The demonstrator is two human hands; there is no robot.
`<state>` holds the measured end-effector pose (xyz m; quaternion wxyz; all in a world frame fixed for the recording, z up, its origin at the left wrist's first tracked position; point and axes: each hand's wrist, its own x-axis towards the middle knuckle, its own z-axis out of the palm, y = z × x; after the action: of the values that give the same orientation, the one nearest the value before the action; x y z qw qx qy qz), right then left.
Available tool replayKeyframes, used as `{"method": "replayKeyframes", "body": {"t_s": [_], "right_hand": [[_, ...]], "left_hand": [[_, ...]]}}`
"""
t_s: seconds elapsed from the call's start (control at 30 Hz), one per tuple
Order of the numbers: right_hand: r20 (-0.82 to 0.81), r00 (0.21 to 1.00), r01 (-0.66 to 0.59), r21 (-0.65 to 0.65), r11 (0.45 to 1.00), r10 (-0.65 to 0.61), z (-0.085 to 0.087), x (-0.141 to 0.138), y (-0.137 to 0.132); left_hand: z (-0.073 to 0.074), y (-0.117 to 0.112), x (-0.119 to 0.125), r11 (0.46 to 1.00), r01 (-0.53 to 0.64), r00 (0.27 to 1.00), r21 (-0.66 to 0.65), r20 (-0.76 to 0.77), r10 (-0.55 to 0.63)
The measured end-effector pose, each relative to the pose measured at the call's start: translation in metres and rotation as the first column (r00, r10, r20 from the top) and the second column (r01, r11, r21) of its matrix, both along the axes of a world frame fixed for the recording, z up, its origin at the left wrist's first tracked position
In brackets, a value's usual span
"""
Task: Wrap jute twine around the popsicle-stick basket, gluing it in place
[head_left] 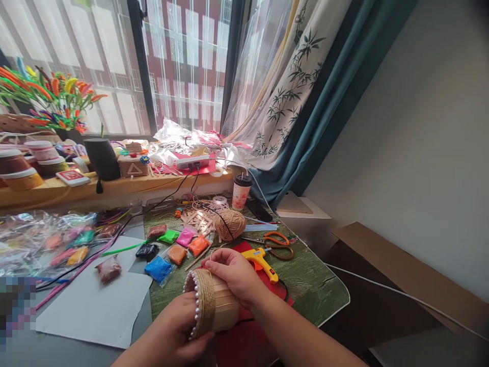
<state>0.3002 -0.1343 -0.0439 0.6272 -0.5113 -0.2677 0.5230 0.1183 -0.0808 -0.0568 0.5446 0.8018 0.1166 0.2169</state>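
- My left hand (pixel 171 334) cups the stick basket (pixel 219 308) from below. The fingers are curled closed around its bead-trimmed rim.
- My right hand (pixel 234 272) lies over the top of the basket, fingers bent down and pressed onto the twine band wound round it. Whether they pinch a loose strand I cannot tell.
- The basket lies on its side between my hands, above the near edge of the table and over a red felt sheet (pixel 248 339).
- The felt lies on a green mat (pixel 319 283). The mat's rounded right corner marks the table's edge; past it the floor drops away dark.
- Just behind my right hand are a yellow glue gun (pixel 262 259), orange scissors (pixel 279 244) and a twine ball (pixel 229 224).
- Coloured clay packets (pixel 178 244) are scattered left of the ball; a paper cup (pixel 241 191) stands behind it.
- To my left lie a white paper sheet (pixel 91 311) and a heap of plastic bags (pixel 46 239).
- The windowsill (pixel 114 189) along the back is crowded with jars and boxes; curtains (pixel 290 86) hang at its right end.
- To the right, a cardboard sheet (pixel 401 265) leans along a plain wall, and a white cable (pixel 401 295) runs across the floor.
- The barest stretch of table is the green mat right of the glue gun.
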Motion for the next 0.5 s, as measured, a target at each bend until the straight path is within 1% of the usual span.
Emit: {"method": "replayKeyframes", "body": {"t_s": [0.07, 0.13, 0.23, 0.33, 0.4, 0.5], "right_hand": [[-0.005, 1.000, -0.012, 0.001, 1.000, 0.012, 0.001, 0.000, 0.000], [-0.011, 0.999, -0.052, 0.004, 0.999, 0.052, 0.002, 0.001, 0.000], [-0.062, 0.984, -0.169, 0.004, 0.986, 0.169, 0.004, 0.007, -0.001], [-0.116, 0.953, -0.281, 0.002, 0.960, 0.280, 0.005, 0.013, -0.003], [-0.112, 0.953, -0.284, 0.003, 0.959, 0.282, 0.005, 0.014, -0.004], [-0.059, 0.972, -0.225, 0.013, 0.974, 0.226, 0.004, 0.013, -0.006]], "left_hand": [[-0.001, 0.001, 0.000, 0.995, 0.074, 0.996, 0.068, -0.045, -0.071], [0.002, 0.000, 0.001, 0.982, 0.128, 0.990, 0.136, -0.072, -0.119], [0.010, -0.002, 0.003, 0.963, 0.197, 0.978, 0.185, -0.112, -0.179], [0.018, -0.006, 0.007, 0.949, 0.246, 0.966, 0.200, -0.137, -0.221], [0.022, -0.008, 0.010, 0.943, 0.256, 0.963, 0.211, -0.135, -0.232], [0.024, -0.009, 0.010, 0.948, 0.246, 0.967, 0.202, -0.117, -0.226]]}}
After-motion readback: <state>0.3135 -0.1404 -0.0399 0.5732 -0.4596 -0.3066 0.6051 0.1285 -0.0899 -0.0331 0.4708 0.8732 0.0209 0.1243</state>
